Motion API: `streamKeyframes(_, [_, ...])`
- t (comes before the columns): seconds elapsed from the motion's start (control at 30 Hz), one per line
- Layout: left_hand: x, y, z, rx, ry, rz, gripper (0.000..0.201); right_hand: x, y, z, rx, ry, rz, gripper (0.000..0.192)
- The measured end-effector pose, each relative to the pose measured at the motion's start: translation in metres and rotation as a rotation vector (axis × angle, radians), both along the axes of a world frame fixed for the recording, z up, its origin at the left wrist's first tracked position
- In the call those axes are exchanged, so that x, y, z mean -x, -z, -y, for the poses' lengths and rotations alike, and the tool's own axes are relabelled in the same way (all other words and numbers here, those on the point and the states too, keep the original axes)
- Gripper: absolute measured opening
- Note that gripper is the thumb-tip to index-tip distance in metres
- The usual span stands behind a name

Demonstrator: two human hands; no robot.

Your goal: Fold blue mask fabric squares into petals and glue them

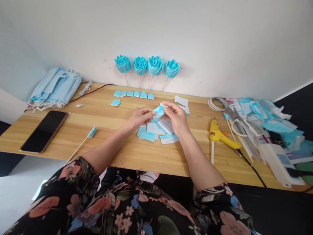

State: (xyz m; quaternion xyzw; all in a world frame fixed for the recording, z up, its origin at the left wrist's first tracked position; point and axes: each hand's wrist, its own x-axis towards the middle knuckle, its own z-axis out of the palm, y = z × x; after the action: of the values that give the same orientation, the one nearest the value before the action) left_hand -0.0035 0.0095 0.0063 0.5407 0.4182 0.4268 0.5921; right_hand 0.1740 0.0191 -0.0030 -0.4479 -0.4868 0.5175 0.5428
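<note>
My left hand (140, 117) and my right hand (176, 118) meet over the middle of the wooden table (131, 152). Both pinch one small blue piece of mask fabric (159, 111) between their fingertips. Under the hands lies a loose pile of blue and white fabric squares (156, 131). A row of several folded blue petals (134, 94) lies farther back. Several finished blue fabric roses (147, 65) on sticks lean against the white wall.
A stack of blue face masks (54, 87) sits at the back left, a black phone (44, 130) at the front left, and a stick with a blue tip (83, 142) beside it. A yellow glue gun (221, 136), tape rolls and fabric scraps (266, 122) crowd the right.
</note>
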Motion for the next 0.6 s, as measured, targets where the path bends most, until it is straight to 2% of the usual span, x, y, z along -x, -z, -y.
streamKeyframes(0.17, [0.0006, 0.0037, -0.0013, 0.001, 0.003, -0.011, 0.036, 0.0015, -0.0021, 0.0021, 0.016, -0.007, -0.005, 0.041])
streamKeyframes(0.37, [0.0001, 0.0041, -0.0025, -0.010, -0.025, -0.011, 0.035, 0.0039, -0.0026, 0.0024, -0.023, -0.082, 0.015, 0.047])
streamKeyframes(0.6, [-0.0003, 0.0020, -0.0007, -0.030, 0.003, -0.013, 0.035, 0.0033, -0.0001, 0.0014, -0.022, -0.008, 0.053, 0.044])
